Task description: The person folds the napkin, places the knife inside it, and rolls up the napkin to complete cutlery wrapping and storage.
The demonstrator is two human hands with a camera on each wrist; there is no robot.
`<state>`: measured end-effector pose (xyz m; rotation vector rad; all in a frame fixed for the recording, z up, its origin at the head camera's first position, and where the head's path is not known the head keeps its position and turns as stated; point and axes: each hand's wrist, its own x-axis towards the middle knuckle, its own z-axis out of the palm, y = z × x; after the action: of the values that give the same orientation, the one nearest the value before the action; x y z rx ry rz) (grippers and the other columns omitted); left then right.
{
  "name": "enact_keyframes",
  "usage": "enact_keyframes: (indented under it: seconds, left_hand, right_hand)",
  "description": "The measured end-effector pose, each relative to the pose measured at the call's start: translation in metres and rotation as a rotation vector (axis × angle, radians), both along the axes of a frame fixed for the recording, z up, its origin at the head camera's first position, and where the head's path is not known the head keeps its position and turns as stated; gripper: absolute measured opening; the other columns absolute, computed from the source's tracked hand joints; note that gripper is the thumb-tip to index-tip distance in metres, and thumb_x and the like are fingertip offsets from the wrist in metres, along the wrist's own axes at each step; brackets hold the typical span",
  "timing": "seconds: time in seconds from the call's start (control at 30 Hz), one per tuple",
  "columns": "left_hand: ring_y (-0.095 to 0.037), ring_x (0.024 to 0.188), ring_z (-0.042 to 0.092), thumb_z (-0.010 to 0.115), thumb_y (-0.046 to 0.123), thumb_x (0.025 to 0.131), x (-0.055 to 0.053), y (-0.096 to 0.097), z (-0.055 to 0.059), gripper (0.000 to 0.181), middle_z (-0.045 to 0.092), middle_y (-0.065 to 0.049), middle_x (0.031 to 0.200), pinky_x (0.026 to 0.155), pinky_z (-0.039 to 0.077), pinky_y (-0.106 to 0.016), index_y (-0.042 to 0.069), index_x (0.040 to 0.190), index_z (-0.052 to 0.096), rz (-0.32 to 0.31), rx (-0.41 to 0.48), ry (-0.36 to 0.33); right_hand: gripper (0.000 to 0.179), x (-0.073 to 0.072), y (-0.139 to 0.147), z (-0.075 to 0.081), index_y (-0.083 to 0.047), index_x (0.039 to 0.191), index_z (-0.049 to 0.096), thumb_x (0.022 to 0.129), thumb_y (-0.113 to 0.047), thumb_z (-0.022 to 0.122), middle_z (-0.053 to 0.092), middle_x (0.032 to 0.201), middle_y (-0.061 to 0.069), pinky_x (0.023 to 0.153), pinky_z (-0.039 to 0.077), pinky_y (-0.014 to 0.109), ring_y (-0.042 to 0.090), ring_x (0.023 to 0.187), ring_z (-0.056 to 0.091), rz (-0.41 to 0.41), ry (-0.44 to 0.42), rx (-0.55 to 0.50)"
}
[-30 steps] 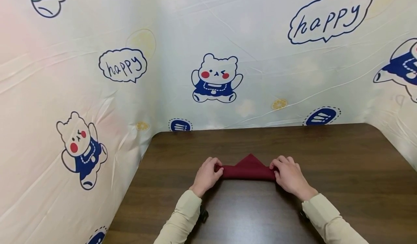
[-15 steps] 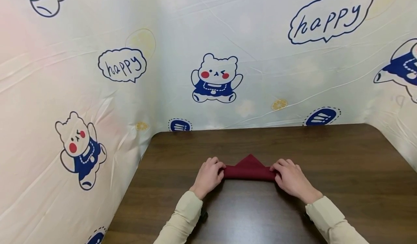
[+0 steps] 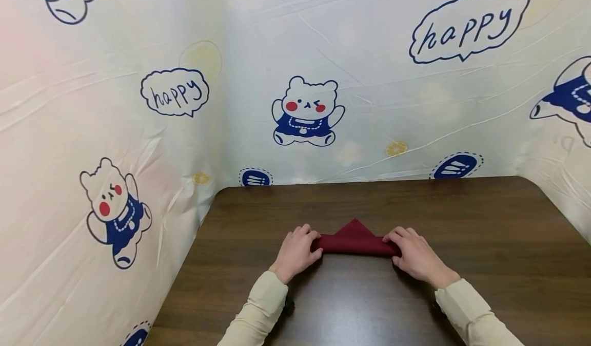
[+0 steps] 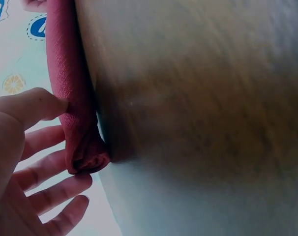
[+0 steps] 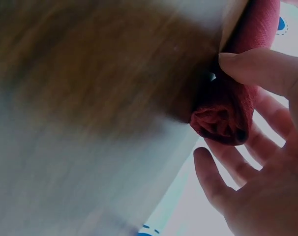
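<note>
A dark red cloth (image 3: 355, 244) lies on the table as a rolled tube, with one pointed corner sticking out flat on its far side. My left hand (image 3: 296, 252) grips the roll's left end, thumb on the near side and fingers over the far side. At the other end, my right hand (image 3: 417, 256) holds it the same way. The left wrist view shows the coiled end of the cloth (image 4: 82, 118) between thumb and fingers. In the right wrist view the thumb presses on the roll (image 5: 223, 115), whose layered spiral end faces the camera.
The brown wooden table (image 3: 360, 305) has rounded far corners. A pale printed curtain (image 3: 369, 43) with bears and the word "happy" hangs behind it and along both sides. A dark band or device (image 3: 288, 305) sits under the left cuff.
The left hand has shifted slightly right along the roll, and its thumb sits lower. The right thumb has moved a little down and right. The cloth's roll looks nearly the same.
</note>
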<state>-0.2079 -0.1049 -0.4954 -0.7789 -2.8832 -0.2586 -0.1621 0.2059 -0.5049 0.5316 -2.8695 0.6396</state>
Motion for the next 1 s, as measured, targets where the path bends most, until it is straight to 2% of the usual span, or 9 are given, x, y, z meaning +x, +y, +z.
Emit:
enact_keyframes:
  seconds: [0.33, 0.6, 0.8, 1.0]
  left_hand:
    - [-0.02, 0.093, 0.058, 0.075, 0.033, 0.082, -0.0003, 0.0041, -0.0004, 0.035, 0.061, 0.0, 0.103, 0.08, 0.048, -0.037, 0.016, 0.112, 0.068, 0.018, -0.048, -0.027]
    - [-0.021, 0.095, 0.059, 0.076, 0.03, 0.082, 0.0017, 0.0059, 0.0035, 0.035, 0.061, 0.0, 0.104, 0.079, 0.048, -0.039, 0.016, 0.113, 0.067, 0.015, -0.07, -0.012]
    - [-0.021, 0.094, 0.059, 0.074, 0.028, 0.084, 0.0013, 0.0054, 0.0012, 0.032, 0.061, 0.0, 0.104, 0.078, 0.048, -0.038, 0.016, 0.113, 0.067, 0.01, -0.073, 0.007]
    - [-0.021, 0.092, 0.06, 0.07, 0.026, 0.087, 0.001, 0.0056, 0.0003, 0.029, 0.062, -0.001, 0.104, 0.079, 0.05, -0.038, 0.015, 0.113, 0.067, 0.01, -0.063, -0.005]
  right_hand:
    - [0.031, -0.0049, -0.0013, -0.0072, -0.013, 0.104, 0.066, 0.077, -0.013, 0.079, 0.063, 0.107, 0.002, 0.077, 0.047, 0.05, 0.026, 0.098, 0.056, -0.016, 0.032, -0.009]
    - [0.028, -0.0046, -0.003, -0.0039, -0.012, 0.105, 0.066, 0.079, -0.013, 0.077, 0.064, 0.106, 0.003, 0.076, 0.047, 0.049, 0.026, 0.096, 0.057, -0.013, 0.043, -0.008]
    - [0.026, -0.0043, -0.0039, 0.0001, -0.013, 0.104, 0.066, 0.08, -0.012, 0.076, 0.065, 0.105, 0.003, 0.075, 0.047, 0.049, 0.026, 0.096, 0.058, -0.023, 0.04, -0.008]
    - [0.026, -0.0044, -0.0034, -0.0007, -0.013, 0.105, 0.066, 0.081, -0.014, 0.075, 0.065, 0.105, 0.003, 0.076, 0.047, 0.049, 0.025, 0.096, 0.059, -0.021, 0.043, -0.018]
